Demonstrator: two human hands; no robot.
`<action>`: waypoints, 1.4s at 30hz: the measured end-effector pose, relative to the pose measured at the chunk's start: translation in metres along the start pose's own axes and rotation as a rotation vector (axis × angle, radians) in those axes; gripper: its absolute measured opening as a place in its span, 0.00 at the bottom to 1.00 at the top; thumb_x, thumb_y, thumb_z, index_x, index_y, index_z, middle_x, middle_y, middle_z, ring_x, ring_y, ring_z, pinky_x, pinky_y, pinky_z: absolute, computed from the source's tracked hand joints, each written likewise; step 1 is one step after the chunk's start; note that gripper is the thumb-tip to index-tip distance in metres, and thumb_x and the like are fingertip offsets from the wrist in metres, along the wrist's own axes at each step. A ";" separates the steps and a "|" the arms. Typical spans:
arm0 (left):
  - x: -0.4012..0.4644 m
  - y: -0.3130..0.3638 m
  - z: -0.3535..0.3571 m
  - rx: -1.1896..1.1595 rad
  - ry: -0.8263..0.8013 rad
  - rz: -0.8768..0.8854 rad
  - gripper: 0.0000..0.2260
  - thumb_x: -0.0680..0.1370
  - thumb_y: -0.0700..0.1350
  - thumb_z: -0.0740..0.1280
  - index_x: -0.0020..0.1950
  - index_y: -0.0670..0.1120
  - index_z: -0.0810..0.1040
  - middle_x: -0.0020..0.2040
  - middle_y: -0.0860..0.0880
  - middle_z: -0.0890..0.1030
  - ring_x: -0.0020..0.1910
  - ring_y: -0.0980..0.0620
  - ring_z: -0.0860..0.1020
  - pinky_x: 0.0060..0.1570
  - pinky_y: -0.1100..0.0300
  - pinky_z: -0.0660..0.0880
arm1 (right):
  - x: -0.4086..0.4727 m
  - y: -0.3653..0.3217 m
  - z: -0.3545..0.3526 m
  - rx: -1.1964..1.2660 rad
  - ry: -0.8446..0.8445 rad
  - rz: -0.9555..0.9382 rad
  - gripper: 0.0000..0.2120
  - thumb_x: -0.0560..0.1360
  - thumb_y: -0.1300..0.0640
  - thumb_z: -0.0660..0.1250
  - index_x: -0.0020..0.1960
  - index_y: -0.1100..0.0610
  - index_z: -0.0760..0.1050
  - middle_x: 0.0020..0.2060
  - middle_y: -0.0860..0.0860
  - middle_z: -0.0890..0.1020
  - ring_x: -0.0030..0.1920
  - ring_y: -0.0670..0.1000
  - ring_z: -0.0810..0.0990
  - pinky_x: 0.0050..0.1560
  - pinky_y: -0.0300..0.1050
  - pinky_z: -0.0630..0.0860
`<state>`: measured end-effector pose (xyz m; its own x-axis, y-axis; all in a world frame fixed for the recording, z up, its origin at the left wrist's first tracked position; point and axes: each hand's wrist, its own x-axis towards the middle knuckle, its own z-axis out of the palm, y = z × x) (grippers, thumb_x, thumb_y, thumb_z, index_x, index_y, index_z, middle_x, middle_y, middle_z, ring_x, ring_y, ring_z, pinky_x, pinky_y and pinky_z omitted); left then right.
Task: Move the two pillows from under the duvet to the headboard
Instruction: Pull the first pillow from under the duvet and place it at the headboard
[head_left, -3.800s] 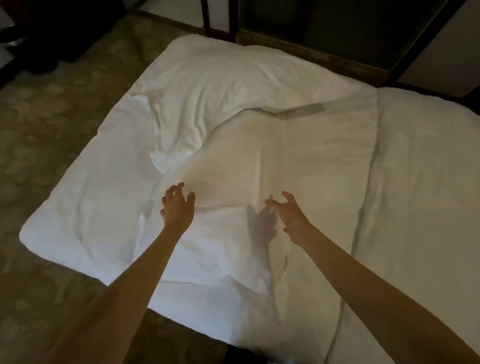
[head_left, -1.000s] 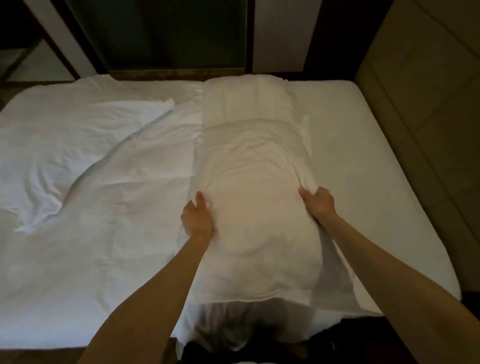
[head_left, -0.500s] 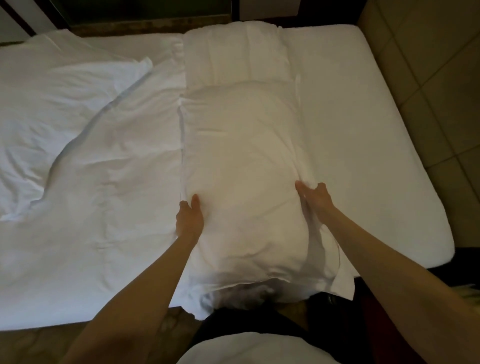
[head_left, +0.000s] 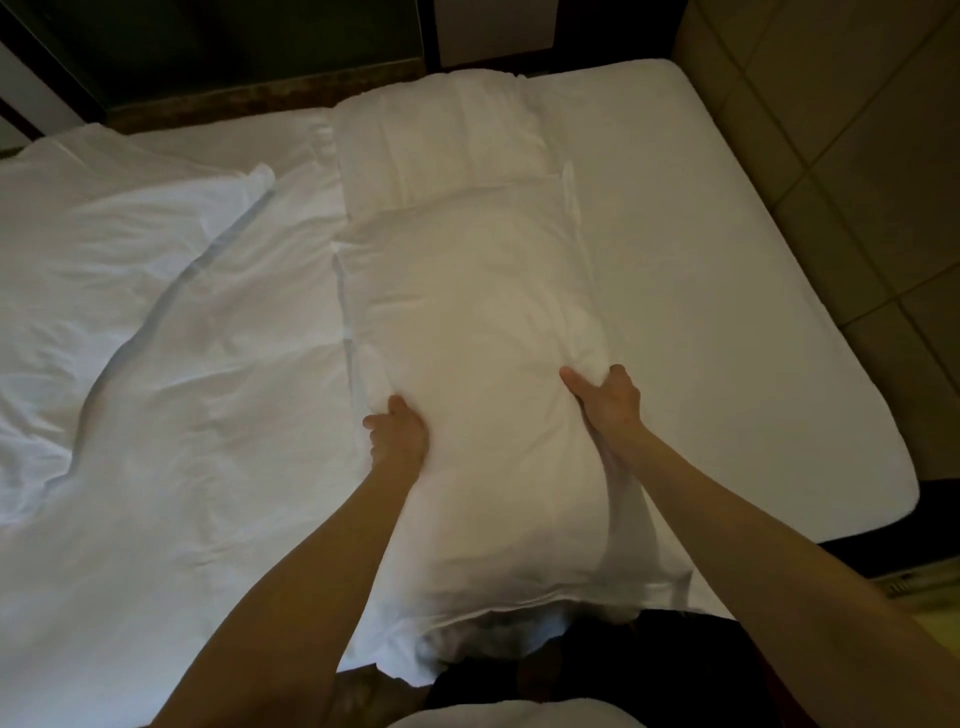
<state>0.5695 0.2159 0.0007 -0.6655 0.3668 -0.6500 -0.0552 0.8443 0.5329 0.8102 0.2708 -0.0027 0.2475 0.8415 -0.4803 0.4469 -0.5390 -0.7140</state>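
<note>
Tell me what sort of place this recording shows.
Probably a bedroom, perhaps a hotel room: a bed with a white fitted sheet, a rumpled white duvet, and two white pillows, the nearer pillow gripped by both hands.

light: dim, warm | brightest: pillow (head_left: 483, 332) centre | dark: frame top and bottom edges | shadows: soft, beneath forearms | blur: slight softness | distortion: wide-angle bowing at bed (head_left: 779, 291) edges
</note>
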 end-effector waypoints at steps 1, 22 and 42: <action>0.000 0.001 0.002 -0.009 -0.004 0.033 0.27 0.80 0.57 0.51 0.69 0.38 0.63 0.67 0.36 0.71 0.65 0.36 0.71 0.64 0.46 0.68 | 0.002 -0.001 -0.001 -0.020 0.012 -0.050 0.29 0.70 0.39 0.68 0.58 0.63 0.71 0.49 0.54 0.76 0.47 0.55 0.75 0.44 0.44 0.69; -0.168 0.134 0.175 -0.509 0.215 0.419 0.23 0.80 0.51 0.54 0.38 0.34 0.73 0.33 0.40 0.75 0.37 0.39 0.72 0.43 0.49 0.74 | 0.156 -0.027 -0.244 -0.070 0.302 -0.461 0.25 0.81 0.45 0.54 0.37 0.63 0.73 0.30 0.53 0.75 0.32 0.53 0.73 0.34 0.42 0.64; -0.122 0.314 0.310 -0.534 0.129 0.535 0.20 0.81 0.53 0.53 0.40 0.43 0.76 0.38 0.50 0.78 0.45 0.46 0.77 0.53 0.53 0.75 | 0.334 -0.096 -0.316 0.010 0.444 -0.491 0.25 0.80 0.44 0.52 0.45 0.65 0.75 0.42 0.62 0.81 0.44 0.61 0.79 0.43 0.47 0.72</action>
<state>0.8644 0.5571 0.0794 -0.7822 0.5967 -0.1789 -0.0313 0.2491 0.9680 1.1215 0.6157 0.0663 0.3489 0.9241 0.1563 0.5906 -0.0873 -0.8022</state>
